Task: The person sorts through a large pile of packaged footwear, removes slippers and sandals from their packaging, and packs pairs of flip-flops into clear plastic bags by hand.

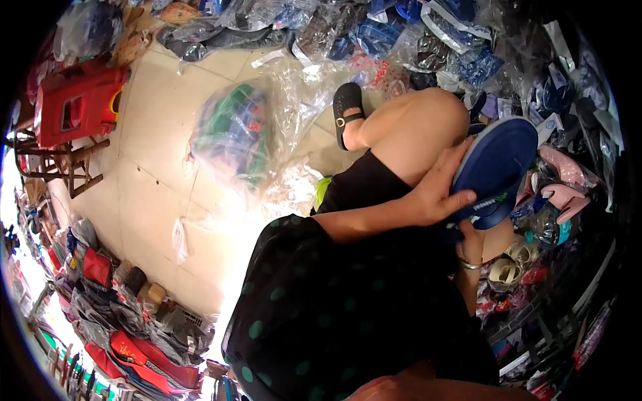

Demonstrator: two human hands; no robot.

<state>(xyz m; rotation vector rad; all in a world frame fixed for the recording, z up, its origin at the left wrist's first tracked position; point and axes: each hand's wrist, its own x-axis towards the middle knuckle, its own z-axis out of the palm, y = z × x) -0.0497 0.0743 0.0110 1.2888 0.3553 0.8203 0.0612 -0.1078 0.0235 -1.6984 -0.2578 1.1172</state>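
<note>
A dark blue slipper (491, 164), with a paler rim and small light lettering near its lower end, is tilted up in front of my knees. My left hand (445, 187) is closed on its near side, the thumb on the front and the fingers partly behind it. Lower down, my right hand (469, 244), with a bangle at the wrist, is closed at the slipper's bottom end. Some of its fingers are hidden. More blue material shows under the lettered end; I cannot tell whether it is a second slipper.
Bagged footwear (381, 37) is heaped along the back and right. Pink slippers (565, 194) and cream shoes (505, 271) lie beside my legs. A stuffed plastic bag (234, 134) rests on the tiled floor (150, 187). Red stools (77, 103) stand left; red footwear (150, 361) lies lower left.
</note>
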